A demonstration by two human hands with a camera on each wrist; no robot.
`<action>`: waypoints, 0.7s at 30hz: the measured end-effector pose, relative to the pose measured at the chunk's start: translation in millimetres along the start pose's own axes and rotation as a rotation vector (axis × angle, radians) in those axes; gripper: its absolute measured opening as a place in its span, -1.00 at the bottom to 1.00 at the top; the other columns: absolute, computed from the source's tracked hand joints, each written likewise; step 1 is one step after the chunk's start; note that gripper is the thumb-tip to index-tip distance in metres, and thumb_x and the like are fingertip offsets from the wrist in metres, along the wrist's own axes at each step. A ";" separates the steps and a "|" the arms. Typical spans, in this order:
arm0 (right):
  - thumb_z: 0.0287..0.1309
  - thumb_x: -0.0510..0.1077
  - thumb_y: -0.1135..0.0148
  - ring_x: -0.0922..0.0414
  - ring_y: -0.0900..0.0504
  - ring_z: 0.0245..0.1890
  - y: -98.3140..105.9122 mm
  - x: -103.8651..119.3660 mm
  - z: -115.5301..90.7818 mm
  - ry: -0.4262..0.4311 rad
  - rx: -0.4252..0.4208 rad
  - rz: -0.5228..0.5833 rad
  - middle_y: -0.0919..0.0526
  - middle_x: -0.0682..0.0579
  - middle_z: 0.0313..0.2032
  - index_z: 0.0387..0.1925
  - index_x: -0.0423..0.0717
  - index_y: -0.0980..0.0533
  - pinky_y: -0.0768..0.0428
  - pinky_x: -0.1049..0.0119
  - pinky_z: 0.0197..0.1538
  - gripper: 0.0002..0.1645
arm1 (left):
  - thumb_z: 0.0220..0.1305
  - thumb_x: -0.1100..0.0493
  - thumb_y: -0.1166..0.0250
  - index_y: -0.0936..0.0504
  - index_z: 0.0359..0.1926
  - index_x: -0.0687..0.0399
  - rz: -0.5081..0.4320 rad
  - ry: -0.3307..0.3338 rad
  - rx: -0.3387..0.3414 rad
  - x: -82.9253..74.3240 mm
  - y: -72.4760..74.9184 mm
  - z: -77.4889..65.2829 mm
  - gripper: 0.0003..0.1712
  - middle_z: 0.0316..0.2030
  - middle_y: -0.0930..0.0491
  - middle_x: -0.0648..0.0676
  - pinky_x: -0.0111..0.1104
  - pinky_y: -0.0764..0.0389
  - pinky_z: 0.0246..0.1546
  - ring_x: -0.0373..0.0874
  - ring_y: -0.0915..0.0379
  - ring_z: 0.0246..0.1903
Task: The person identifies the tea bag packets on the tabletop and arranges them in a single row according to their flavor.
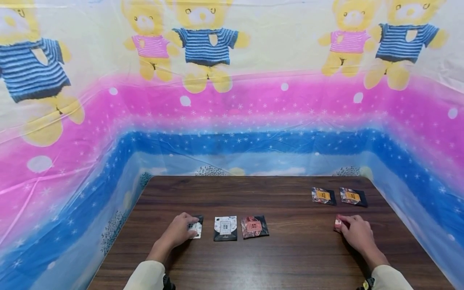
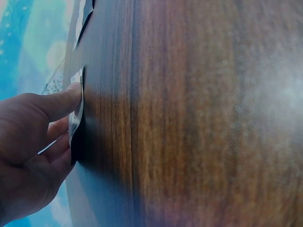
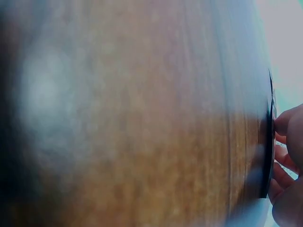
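At the left of the table, my left hand (image 1: 180, 230) holds a white and black flat sachet (image 1: 196, 229) between thumb and fingers. In the left wrist view this sachet (image 2: 75, 118) lies close over the wood, the thumb at one end and the fingers along its far side. On the right, my right hand (image 1: 358, 232) grips a red sachet (image 1: 338, 223), mostly hidden under the fingers. From the right wrist it shows as a thin dark edge (image 3: 268, 156). Right of my left hand lie another white and black sachet (image 1: 225, 228) and a red and black one (image 1: 255, 226).
Two black sachets with orange labels (image 1: 323, 196) lie side by side beyond my right hand. The dark wood table (image 1: 290, 257) meets a patterned cloth (image 1: 232, 141) at its back and sides.
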State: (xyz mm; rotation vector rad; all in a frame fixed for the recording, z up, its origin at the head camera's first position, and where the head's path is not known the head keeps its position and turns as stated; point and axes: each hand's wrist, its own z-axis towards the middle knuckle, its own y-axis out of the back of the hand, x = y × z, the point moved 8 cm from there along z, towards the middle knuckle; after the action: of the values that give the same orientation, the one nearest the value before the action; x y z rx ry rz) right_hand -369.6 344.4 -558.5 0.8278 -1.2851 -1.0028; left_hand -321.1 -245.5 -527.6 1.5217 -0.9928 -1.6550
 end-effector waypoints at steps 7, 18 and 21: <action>0.35 -0.13 -0.16 -0.38 -0.46 0.02 -2.9 5.1 1.6 -0.023 0.010 -0.019 -0.51 -0.45 0.08 0.25 -0.37 -0.51 -0.42 -0.33 0.08 -0.46 | 0.22 0.21 -0.48 -0.70 0.16 0.10 -0.003 0.008 -0.007 1.7 -1.3 1.7 -0.54 0.04 -0.59 0.13 0.05 -0.57 0.13 0.09 -0.50 0.09; 0.37 -0.06 -0.21 -0.32 -0.48 -0.03 -6.3 16.4 0.8 0.034 0.011 -0.006 -0.52 -0.42 0.04 0.25 -0.34 -0.52 -0.44 -0.26 0.01 -0.45 | 0.22 0.21 -0.48 -0.70 0.17 0.09 -0.014 0.010 -0.001 1.4 -0.2 0.7 -0.54 0.04 -0.59 0.13 0.06 -0.56 0.13 0.10 -0.50 0.10; 0.36 -0.06 -0.24 -0.29 -0.49 -0.05 -9.1 18.1 1.0 0.041 0.008 -0.007 -0.53 -0.39 0.03 0.24 -0.33 -0.53 -0.46 -0.23 -0.02 -0.45 | 0.22 0.21 -0.48 -0.70 0.17 0.09 -0.015 0.010 0.002 1.1 0.1 -0.3 -0.54 0.03 -0.59 0.13 0.05 -0.57 0.12 0.08 -0.50 0.09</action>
State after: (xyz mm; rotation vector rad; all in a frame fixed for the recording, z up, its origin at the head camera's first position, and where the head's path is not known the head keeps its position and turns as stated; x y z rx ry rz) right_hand -371.8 324.3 -560.1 0.8560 -1.2527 -0.9823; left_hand -320.9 -246.5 -528.1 1.5412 -0.9805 -1.6559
